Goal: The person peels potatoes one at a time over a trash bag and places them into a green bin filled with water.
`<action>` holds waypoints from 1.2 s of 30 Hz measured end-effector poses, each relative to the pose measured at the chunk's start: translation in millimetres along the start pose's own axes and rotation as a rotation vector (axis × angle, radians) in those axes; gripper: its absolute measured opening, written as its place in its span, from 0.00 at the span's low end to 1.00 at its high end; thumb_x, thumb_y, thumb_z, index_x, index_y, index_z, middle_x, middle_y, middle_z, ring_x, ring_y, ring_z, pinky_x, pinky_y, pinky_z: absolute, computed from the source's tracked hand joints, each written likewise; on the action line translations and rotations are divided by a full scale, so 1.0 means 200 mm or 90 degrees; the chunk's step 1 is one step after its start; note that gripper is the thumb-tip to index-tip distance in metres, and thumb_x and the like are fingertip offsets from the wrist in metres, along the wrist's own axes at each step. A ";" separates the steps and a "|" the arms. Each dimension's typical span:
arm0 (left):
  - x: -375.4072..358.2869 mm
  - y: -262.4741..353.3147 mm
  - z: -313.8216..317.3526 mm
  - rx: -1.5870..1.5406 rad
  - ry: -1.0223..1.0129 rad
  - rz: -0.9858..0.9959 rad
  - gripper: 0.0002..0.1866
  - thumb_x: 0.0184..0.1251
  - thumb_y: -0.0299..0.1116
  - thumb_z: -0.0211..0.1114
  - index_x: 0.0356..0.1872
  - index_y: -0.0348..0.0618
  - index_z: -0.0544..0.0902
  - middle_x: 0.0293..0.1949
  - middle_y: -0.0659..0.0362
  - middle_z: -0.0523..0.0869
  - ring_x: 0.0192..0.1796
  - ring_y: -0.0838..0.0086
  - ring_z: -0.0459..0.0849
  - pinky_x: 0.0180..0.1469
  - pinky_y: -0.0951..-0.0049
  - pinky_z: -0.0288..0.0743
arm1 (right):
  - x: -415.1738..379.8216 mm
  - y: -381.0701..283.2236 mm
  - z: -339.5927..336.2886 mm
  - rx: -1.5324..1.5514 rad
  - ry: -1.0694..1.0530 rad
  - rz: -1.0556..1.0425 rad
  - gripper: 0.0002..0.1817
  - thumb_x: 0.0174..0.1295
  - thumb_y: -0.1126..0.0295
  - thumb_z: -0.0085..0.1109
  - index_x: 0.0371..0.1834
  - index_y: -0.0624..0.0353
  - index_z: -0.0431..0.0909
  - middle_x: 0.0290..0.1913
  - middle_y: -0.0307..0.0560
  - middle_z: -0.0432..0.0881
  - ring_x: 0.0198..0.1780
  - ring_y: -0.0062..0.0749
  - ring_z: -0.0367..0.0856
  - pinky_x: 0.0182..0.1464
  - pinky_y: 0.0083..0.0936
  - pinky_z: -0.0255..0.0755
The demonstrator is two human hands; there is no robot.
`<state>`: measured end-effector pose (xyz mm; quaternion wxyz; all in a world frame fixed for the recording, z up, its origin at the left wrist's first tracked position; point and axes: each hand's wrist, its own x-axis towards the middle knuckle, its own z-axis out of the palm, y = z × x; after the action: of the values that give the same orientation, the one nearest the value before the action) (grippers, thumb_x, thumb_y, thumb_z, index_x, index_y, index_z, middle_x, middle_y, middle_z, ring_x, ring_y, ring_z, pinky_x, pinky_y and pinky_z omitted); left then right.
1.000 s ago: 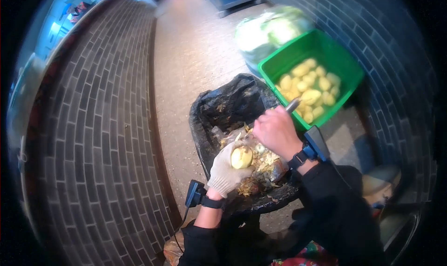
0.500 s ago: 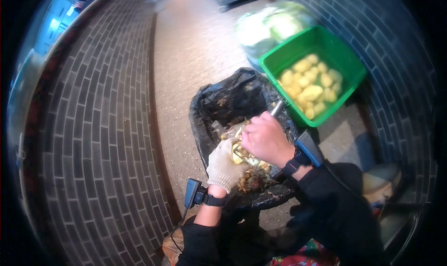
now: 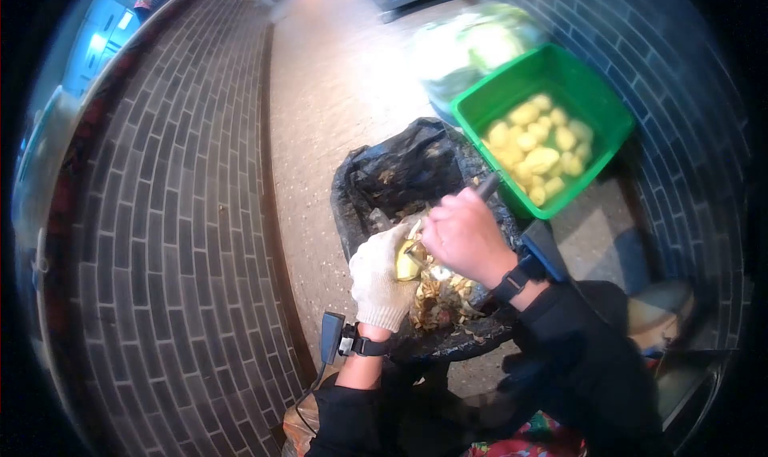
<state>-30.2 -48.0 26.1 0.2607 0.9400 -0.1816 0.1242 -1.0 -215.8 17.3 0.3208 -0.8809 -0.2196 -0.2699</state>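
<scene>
My left hand (image 3: 379, 278), in a pale knitted glove, is closed around a potato (image 3: 407, 261) whose yellow flesh shows. My bare right hand (image 3: 464, 235) grips a peeler (image 3: 486, 187); its dark handle end sticks out above my fist, and its working end is at the potato. Both hands are over a bin lined with a black bag (image 3: 400, 169). Peelings (image 3: 440, 301) lie heaped inside it below my hands.
A green crate (image 3: 596, 121) of peeled potatoes (image 3: 542, 160) stands right of the bin. Behind it is a clear plastic bag (image 3: 472, 49) with pale green contents. Brick-patterned walls (image 3: 176, 201) run along both sides. A shoe (image 3: 658, 309) is at lower right.
My left hand has tilted the potato, so more of its yellow side shows. My right hand has shifted slightly right and the peeler's angle has changed. The whole view has moved a little.
</scene>
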 end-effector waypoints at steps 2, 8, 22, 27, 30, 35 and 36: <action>-0.01 -0.01 0.03 0.032 0.028 0.001 0.32 0.42 0.24 0.74 0.56 0.42 0.78 0.43 0.52 0.83 0.49 0.55 0.81 0.52 0.61 0.75 | -0.01 -0.01 0.04 0.008 0.007 0.002 0.17 0.59 0.68 0.56 0.11 0.53 0.74 0.19 0.38 0.77 0.29 0.33 0.74 0.39 0.34 0.64; -0.04 0.01 0.01 0.119 0.062 0.062 0.35 0.47 0.28 0.74 0.63 0.42 0.74 0.42 0.53 0.83 0.47 0.58 0.81 0.55 0.61 0.70 | -0.01 0.04 0.04 0.004 0.010 0.007 0.17 0.59 0.68 0.56 0.11 0.53 0.74 0.18 0.39 0.77 0.29 0.33 0.75 0.40 0.35 0.65; -0.05 -0.04 -0.01 0.118 0.072 0.157 0.38 0.40 0.28 0.75 0.62 0.45 0.77 0.46 0.56 0.82 0.52 0.58 0.79 0.60 0.57 0.66 | -0.02 0.00 0.02 0.015 -0.020 0.037 0.18 0.61 0.66 0.54 0.12 0.53 0.76 0.18 0.43 0.78 0.28 0.36 0.76 0.40 0.36 0.66; -0.06 -0.02 -0.02 0.048 0.141 0.141 0.37 0.39 0.27 0.76 0.60 0.44 0.78 0.45 0.56 0.83 0.51 0.58 0.80 0.58 0.58 0.68 | -0.03 0.14 0.02 -0.106 -0.025 0.074 0.19 0.61 0.66 0.52 0.11 0.55 0.75 0.18 0.45 0.78 0.29 0.38 0.77 0.40 0.37 0.66; -0.05 -0.04 -0.03 0.006 0.158 0.078 0.32 0.43 0.27 0.76 0.57 0.43 0.79 0.47 0.54 0.83 0.52 0.57 0.80 0.57 0.59 0.70 | 0.02 0.06 -0.04 -0.020 -0.011 0.101 0.18 0.61 0.67 0.52 0.12 0.56 0.74 0.18 0.46 0.78 0.29 0.40 0.76 0.40 0.37 0.65; -0.05 -0.05 0.01 -0.128 0.114 0.009 0.27 0.43 0.27 0.76 0.49 0.43 0.79 0.48 0.51 0.82 0.53 0.55 0.80 0.59 0.60 0.72 | 0.01 -0.04 -0.04 0.116 0.014 0.080 0.15 0.61 0.71 0.51 0.15 0.57 0.74 0.21 0.45 0.76 0.30 0.40 0.74 0.39 0.36 0.65; -0.06 -0.04 0.01 -0.173 0.102 -0.014 0.28 0.41 0.26 0.77 0.49 0.43 0.79 0.47 0.51 0.82 0.53 0.55 0.80 0.59 0.60 0.72 | 0.00 -0.04 -0.03 0.121 0.035 0.078 0.15 0.61 0.71 0.51 0.15 0.57 0.74 0.20 0.45 0.76 0.29 0.40 0.75 0.39 0.36 0.65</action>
<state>-38.4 -38.9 17.1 0.4004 0.8851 -0.1651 0.1704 -8.1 -214.0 25.0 0.4245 -0.8506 -0.1809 -0.2521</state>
